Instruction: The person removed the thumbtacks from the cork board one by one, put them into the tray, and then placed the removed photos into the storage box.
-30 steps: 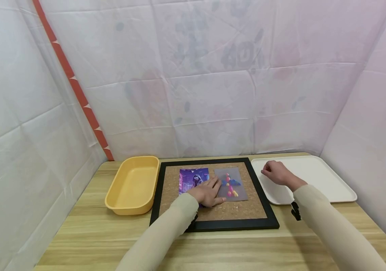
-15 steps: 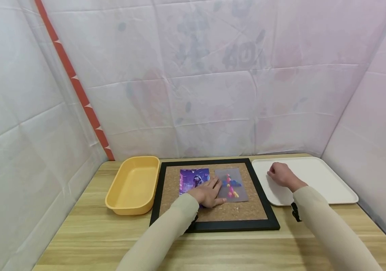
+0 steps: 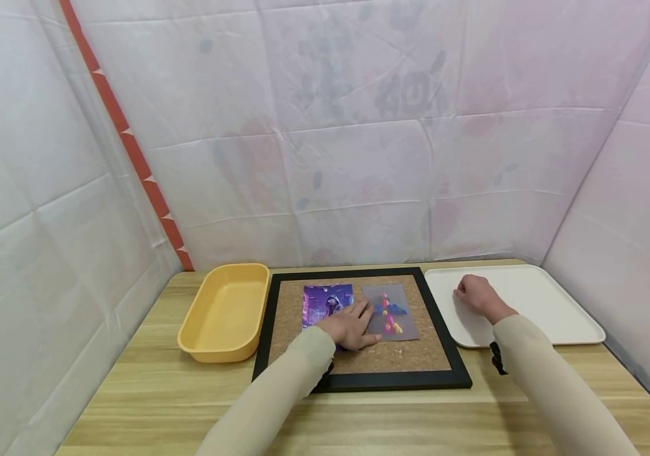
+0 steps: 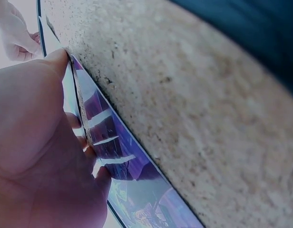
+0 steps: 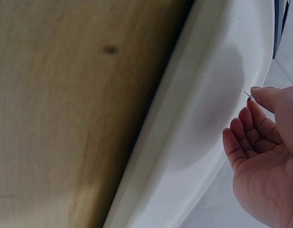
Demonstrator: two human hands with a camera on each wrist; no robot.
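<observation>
- Left hand [image 3: 350, 326] lies flat, purple card [image 3: 316, 303] beneath!
- Right hand [image 3: 480, 296] pinches a pin [image 5: 247, 94], tray [image 3: 553, 310] beneath.
- Pin pick-up, apparently; next needs a steady pinch.

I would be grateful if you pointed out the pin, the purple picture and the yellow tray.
Pin [image 5: 248, 94]: right wrist view, on its thin shaft.
Purple picture [image 3: 323, 304]: head view, on its uncovered upper part.
Yellow tray [image 3: 228, 313]: head view, on its bare floor.
</observation>
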